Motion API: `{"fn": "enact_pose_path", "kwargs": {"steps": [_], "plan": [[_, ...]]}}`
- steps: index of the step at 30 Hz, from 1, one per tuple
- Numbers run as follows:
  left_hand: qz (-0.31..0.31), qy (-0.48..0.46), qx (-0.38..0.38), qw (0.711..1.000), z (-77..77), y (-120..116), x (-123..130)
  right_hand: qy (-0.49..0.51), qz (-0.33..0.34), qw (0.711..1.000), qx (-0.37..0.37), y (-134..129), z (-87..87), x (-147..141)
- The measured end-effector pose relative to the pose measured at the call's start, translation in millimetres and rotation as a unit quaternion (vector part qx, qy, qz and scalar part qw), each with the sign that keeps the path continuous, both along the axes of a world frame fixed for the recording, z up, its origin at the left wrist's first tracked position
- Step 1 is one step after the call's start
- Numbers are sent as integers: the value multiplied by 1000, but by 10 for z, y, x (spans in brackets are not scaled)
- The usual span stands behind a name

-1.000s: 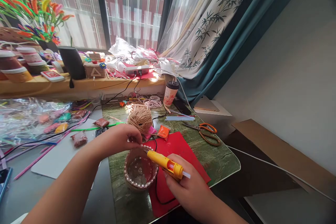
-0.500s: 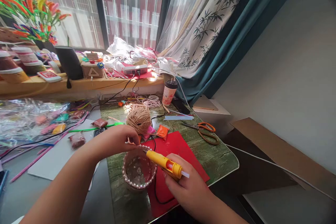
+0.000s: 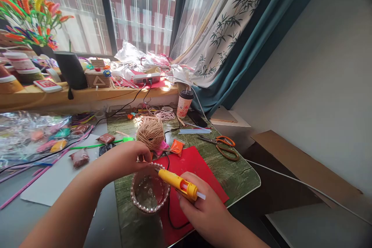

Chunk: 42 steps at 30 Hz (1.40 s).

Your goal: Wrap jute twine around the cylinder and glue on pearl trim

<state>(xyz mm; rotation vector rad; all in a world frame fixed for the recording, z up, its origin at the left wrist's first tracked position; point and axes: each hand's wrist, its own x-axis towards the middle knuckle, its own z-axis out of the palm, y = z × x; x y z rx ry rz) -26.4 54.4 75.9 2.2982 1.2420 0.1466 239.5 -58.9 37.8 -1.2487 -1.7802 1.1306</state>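
Note:
My right hand grips a yellow hot glue gun with a clear glue stick poking out of its back end. The nozzle points left, at the far right rim of a clear round bowl. A strand of pearl beads runs around that rim. At the far edge, the fingers of my left hand are pinched together on the beaded rim, close to the nozzle. Exactly what lies between those fingertips is partly hidden. Under the gun and beside the bowl is a red sheet.
Behind my left hand sit a ball of twine and an orange packet. Scissors, glue sticks and a paper cup are farther right. A black cord loops over the red sheet. Plastic bags cover the left side.
The whole view has shifted slightly, so things appear a little farther left. Both hands keep nearly the same places at the bowl, with the glue gun nozzle still at the rim.

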Motion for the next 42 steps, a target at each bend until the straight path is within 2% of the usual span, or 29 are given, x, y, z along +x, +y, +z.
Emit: {"fn": "enact_pose_path", "kwargs": {"steps": [7, 18, 26, 42], "plan": [[2, 26, 16, 1000, -17, -31, 55, 14, 2, 1000, -6, -16, -55, 3], [6, 37, 30, 999, 25, -55, 65, 3, 4, 1000, -5, -18, -28, 10], [70, 68, 21, 995, 65, -83, 124, -26, 18, 999, -24, -25, -44, 7], [53, 48, 23, 997, 79, -89, 125, -28, 12, 999, -29, -16, -36, -11]]}}
